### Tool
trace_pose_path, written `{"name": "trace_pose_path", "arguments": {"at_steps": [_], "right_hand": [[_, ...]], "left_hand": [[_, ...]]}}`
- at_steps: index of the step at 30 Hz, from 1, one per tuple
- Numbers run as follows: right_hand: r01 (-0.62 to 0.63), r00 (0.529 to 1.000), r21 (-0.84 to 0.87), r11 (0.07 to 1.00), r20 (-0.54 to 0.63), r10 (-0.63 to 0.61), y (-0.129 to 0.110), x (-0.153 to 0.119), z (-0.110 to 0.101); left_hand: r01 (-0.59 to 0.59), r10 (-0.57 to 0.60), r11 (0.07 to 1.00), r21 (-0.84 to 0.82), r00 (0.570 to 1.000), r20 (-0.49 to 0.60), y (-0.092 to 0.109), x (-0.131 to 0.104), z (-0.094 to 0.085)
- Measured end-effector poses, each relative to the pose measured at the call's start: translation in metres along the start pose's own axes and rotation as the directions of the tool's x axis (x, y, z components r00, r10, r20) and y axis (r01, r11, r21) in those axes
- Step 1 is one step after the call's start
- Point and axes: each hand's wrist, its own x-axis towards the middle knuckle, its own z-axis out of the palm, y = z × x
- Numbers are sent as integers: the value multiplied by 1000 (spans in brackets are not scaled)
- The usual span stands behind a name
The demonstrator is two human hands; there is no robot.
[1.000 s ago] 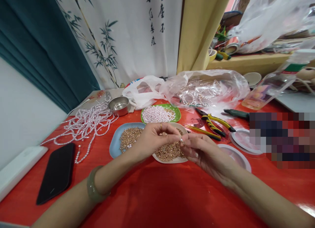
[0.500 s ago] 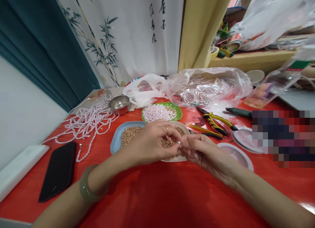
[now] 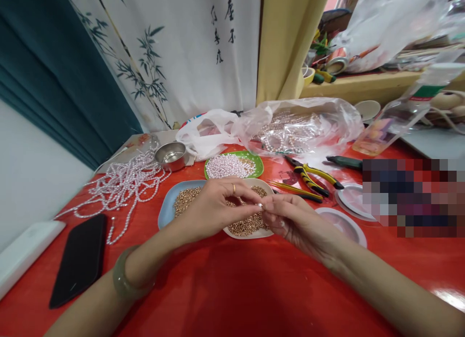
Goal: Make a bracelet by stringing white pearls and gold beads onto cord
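Note:
Over the cream tray (image 3: pixel 267 183) of gold beads (image 3: pixel 250 223), my two hands meet fingertip to fingertip. My left hand (image 3: pixel 221 203), with a gold ring and a green bangle, pinches a small white bead (image 3: pixel 260 205) between thumb and index finger. My right hand (image 3: pixel 290 216) is closed in a pinch on the same bead from the other side; any thread there is too fine to see. Partly behind my left hand lies a blue tray (image 3: pixel 166 206) holding more gold pieces. Just beyond, a green plate (image 3: pixel 258 165) carries loose white pearl beads (image 3: pixel 227 166).
Strands of pearl beads (image 3: pixel 127 182), a metal bowl (image 3: pixel 170 156) and a phone (image 3: pixel 80 259) lie left. On the right are tweezers (image 3: pixel 296 190), yellow-black pliers (image 3: pixel 312 177), plastic lids (image 3: pixel 343 225) and a bottle (image 3: pixel 395 116). Plastic bags (image 3: pixel 301 126) line the back.
The whole view has shifted slightly, so the table's things sit a little further left. Both hands keep their pinch together, with the fingertips slightly closer around the bead.

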Motion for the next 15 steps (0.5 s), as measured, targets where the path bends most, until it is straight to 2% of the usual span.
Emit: {"name": "trace_pose_path", "arguments": {"at_steps": [5,15], "right_hand": [[17,998,1,1000,-65,-17,0,1,1],[14,998,39,999,-66,-11,-2,-1,-1]], "left_hand": [[-35,36,999,30,999,-32,-3,1,0],[-104,104,995,1,992,-67,-6,0,0]]}}
